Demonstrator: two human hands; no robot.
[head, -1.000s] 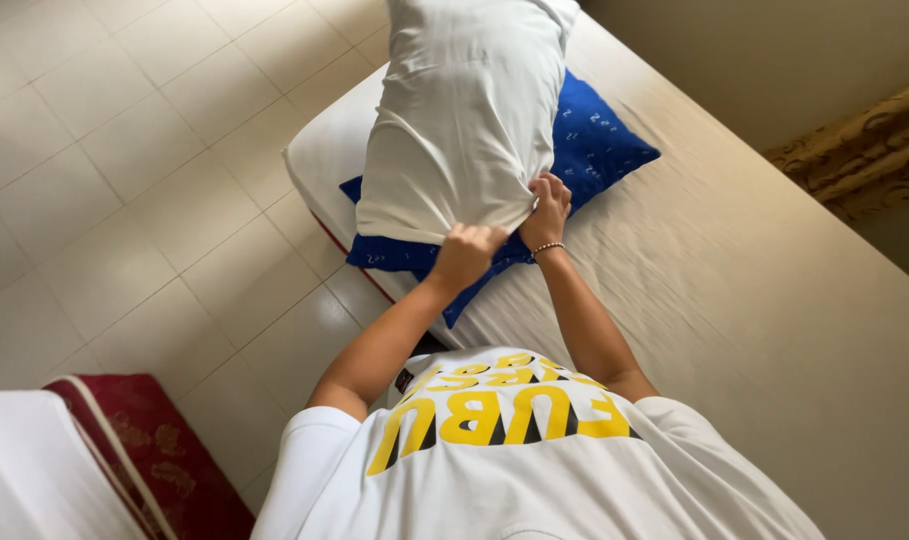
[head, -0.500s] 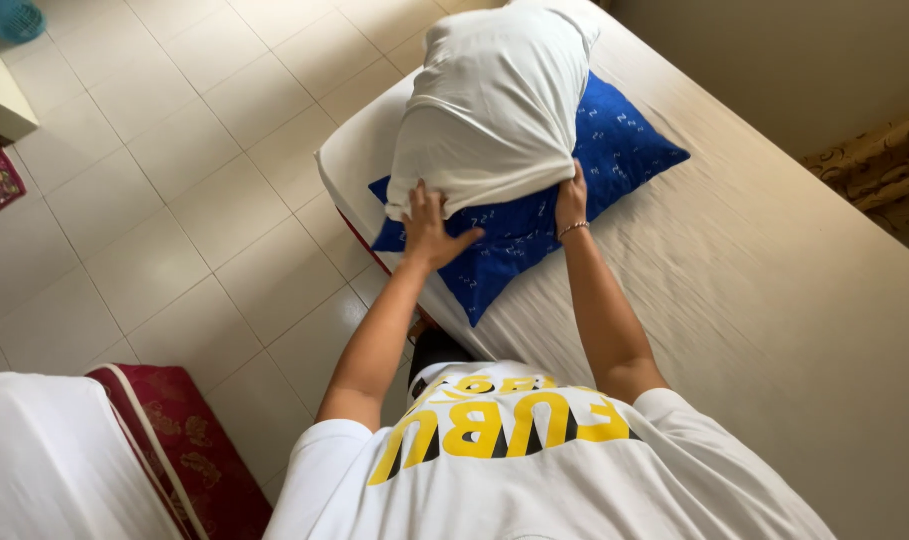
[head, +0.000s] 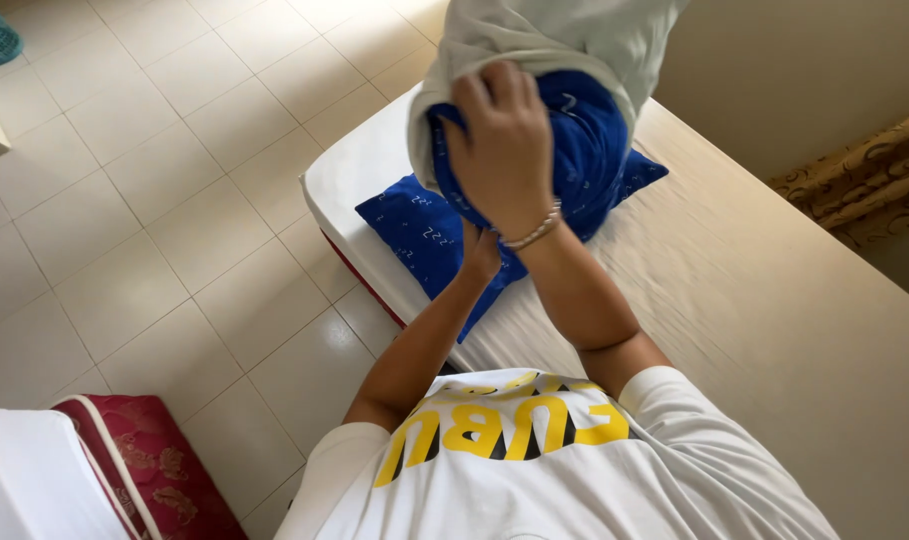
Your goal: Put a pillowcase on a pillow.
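The person stood at the corner of the bed [head: 774, 300], bent over it, and every place here is told from that bed. The right hand [head: 504, 145] was raised above the bed's corner, fingers [head: 494, 90] clenched on the open edge of a pale case [head: 564, 35] where it met a blue pillow [head: 584, 140]. The pillow stood lifted off the bed, its upper part inside the case, its lower blue part bare beneath the hand. A bead bracelet [head: 534, 232] circled the right wrist.

The left hand [head: 479, 255] was lower, just above the bed's edge, tucked under the lifted pillow and behind the right forearm. Whether its fingers were clenched or loose I could not tell; they were hidden.

A second blue pillow [head: 414, 230] lay flat on the bed's corner, beneath the raised one, patterned with small white marks.

Off the bed's long side was a pale tiled floor [head: 174, 200]. At the far side of the bed hung a gold patterned curtain [head: 854, 180]. Beside the person, away from the bed's foot, lay a red patterned cushion [head: 144, 460] with white piping.
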